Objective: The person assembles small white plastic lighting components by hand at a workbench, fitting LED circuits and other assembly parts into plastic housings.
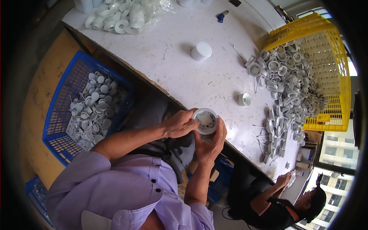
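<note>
A blue crate (61, 111) of grey round parts (94, 109) sat off the desk's near-left edge, beside the worker's knee. The left hand (179, 124) reached across the lap, its grip closed on the rim of a small white round housing (206, 120), fingertips pressing at its left side. The right hand (210, 143) cupped the same housing from below, fingers curled up around its far side, so the piece hung in the air just over the desk's (172, 57) near edge rather than resting on it. Judged from that position, a slip of either grip could have sent the housing down past the edge to the floor. Loose white caps (201, 50) (244, 99) lay further in on the desk. At the right edge a heap of grey-white parts (285, 88) spilled from a tipped yellow crate (326, 57); its near fringe looked liable to slide off. A second person (285, 207) worked at the near-right corner.
</note>
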{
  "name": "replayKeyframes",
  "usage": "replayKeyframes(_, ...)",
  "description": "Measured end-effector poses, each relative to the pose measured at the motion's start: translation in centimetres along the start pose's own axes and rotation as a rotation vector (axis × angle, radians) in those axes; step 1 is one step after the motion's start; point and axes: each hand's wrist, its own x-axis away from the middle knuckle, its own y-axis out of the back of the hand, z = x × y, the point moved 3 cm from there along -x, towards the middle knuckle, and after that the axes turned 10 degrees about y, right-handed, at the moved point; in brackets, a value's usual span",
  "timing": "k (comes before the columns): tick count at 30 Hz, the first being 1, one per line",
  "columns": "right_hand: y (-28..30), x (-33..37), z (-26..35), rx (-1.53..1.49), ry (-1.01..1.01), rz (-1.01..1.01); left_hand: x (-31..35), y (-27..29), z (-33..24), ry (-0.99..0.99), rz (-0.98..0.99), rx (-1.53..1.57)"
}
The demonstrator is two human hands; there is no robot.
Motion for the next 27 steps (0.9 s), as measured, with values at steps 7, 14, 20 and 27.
replayKeyframes(7,-0.2,0.5,0.3,0.040,0.106,0.000,-0.4,-0.1,0.4,0.028,-0.046,-0.103)
replayKeyframes(14,-0.8,1.4,-0.4,0.055,0.047,-0.046,-0.6,-0.3,0.5,0.024,-0.117,-0.241)
replayKeyframes(20,-1.4,1.3,-0.9,0.021,0.007,-0.037,-1.4,0.1,1.5,-0.042,-0.186,-0.319)
replayKeyframes(27,1.7,-2.4,-10.9,-0.081,-0.194,0.030,-1.0,2.2,1.1,0.244,-0.049,0.166)
